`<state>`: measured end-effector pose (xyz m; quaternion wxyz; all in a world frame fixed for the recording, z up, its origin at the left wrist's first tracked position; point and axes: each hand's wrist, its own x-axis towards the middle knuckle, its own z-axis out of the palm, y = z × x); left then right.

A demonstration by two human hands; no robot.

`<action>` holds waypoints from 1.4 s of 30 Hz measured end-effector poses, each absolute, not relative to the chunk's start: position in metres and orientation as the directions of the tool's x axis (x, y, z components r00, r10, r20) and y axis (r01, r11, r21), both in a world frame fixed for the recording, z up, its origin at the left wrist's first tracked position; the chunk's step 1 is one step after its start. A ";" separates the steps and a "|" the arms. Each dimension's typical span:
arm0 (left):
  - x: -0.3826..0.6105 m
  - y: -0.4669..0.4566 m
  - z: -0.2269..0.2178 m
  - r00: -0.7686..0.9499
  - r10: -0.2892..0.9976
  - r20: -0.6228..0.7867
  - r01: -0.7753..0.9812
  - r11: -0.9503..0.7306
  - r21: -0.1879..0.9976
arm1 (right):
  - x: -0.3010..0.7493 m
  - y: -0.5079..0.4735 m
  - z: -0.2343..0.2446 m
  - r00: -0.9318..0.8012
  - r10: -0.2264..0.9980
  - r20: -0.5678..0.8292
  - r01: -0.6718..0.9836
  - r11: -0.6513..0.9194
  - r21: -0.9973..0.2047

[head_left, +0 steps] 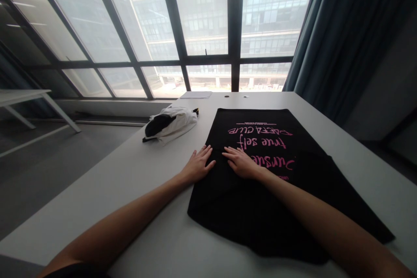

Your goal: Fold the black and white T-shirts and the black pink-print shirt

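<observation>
A black T-shirt (228,208) with pink lettering lies spread on the white table; the print reads upside down from here. Its far end looks straight-edged, while the near right part flares out to a corner. My left hand (198,166) rests flat across the shirt's left edge, fingers spread. On the shirt's upper left part lies my right hand (241,163), palm down with fingers stretched out, partly over the lettering. Neither hand grips anything, and a narrow strip of black cloth shows between them.
A crumpled pile of white and black cloth (177,124) sits on the white table (137,186) left of the shirt. Papers (196,94) lie at the table's far end. Another table (26,95) stands at the left, a dark curtain (329,47) hangs at the right, and windows face me.
</observation>
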<state>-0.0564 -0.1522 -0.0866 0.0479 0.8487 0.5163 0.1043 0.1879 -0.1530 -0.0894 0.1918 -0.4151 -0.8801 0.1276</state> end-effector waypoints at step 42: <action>-0.043 -0.177 -0.073 0.729 0.669 0.147 0.634 -0.740 0.224 | 0.188 -0.153 -0.089 -0.585 0.779 0.226 0.683 0.623 -0.381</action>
